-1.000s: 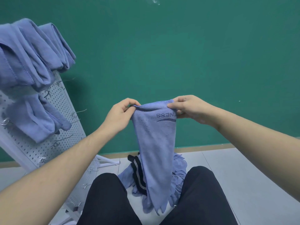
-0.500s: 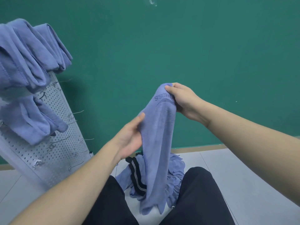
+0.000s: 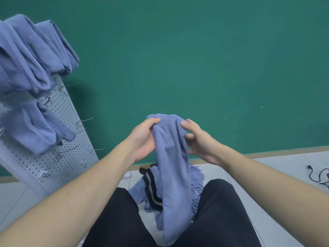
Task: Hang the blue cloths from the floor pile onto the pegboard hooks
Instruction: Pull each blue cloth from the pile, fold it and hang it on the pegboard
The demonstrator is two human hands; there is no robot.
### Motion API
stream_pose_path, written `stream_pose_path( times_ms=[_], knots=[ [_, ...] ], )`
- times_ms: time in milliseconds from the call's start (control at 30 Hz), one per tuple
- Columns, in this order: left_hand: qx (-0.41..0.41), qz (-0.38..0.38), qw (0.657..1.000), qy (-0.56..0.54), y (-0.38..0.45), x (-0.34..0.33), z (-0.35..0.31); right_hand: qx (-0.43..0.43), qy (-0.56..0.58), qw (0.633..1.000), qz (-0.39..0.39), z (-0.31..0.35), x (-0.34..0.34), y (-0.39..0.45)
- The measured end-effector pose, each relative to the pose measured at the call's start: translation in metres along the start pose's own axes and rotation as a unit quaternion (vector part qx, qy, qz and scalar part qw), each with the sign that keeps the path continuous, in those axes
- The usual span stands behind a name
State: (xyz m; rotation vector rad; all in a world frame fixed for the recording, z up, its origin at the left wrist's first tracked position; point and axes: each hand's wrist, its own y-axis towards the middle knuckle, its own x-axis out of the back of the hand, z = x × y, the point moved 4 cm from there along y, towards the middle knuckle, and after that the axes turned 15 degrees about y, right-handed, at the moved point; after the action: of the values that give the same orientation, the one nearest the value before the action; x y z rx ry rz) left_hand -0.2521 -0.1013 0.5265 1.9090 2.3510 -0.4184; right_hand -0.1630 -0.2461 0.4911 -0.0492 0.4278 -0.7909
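Blue cloth between both hands' grip

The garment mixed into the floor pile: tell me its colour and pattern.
Black garment with a pale grey stripe along it, lying among blue cloths; head view.
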Motion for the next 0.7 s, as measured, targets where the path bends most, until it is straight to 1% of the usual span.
stream_pose_path(
  times_ms=[67, 133, 200, 267, 300, 333, 400, 467, 533, 600, 700],
  knots=[
    [0.006, -0.033, 0.999, 0.004, 0.003, 0.009, 0.001, 0.037, 0.003, 0.999, -0.014, -0.004, 0.001, -0.003],
    [0.009, -0.063, 0.998, -0.009, 0.006, 0.018, 0.003, 0.051, -0.039, 0.998, -0.022, -0.004, 0.000, -0.007],
    [0.013, -0.071, 0.997, -0.026, 0.006, 0.023, 0.005, 0.012, -0.062, 0.998, -0.011, -0.009, -0.002, -0.013],
    [0.012, -0.060, 0.997, -0.037, 0.005, 0.023, 0.006, -0.038, -0.099, 0.994, 0.036, -0.021, -0.005, -0.016],
    [0.006, -0.061, 0.997, -0.040, 0.005, 0.023, 0.006, -0.039, -0.114, 0.992, 0.043, -0.025, -0.005, -0.016],
    [-0.005, -0.064, 0.997, -0.040, 0.004, 0.023, 0.005, -0.023, -0.112, 0.993, 0.030, -0.028, -0.005, -0.015],
    [-0.026, -0.095, 0.995, -0.021, 0.004, 0.026, 0.006, 0.029, -0.081, 0.996, -0.010, -0.026, -0.004, -0.014],
    [-0.022, -0.122, 0.992, 0.000, 0.003, 0.031, 0.010, 0.071, -0.044, 0.996, -0.030, -0.019, -0.007, -0.013],
    [0.010, -0.107, 0.994, 0.023, -0.001, 0.031, 0.017, 0.080, -0.016, 0.996, -0.047, -0.012, -0.010, -0.011],
    [0.038, -0.066, 0.997, 0.026, -0.006, 0.027, 0.027, 0.065, -0.004, 0.996, -0.058, -0.008, -0.013, -0.007],
    [0.043, -0.011, 0.999, 0.026, -0.011, 0.016, 0.047, 0.037, -0.010, 0.996, -0.082, -0.006, -0.014, -0.004]
  ],
)
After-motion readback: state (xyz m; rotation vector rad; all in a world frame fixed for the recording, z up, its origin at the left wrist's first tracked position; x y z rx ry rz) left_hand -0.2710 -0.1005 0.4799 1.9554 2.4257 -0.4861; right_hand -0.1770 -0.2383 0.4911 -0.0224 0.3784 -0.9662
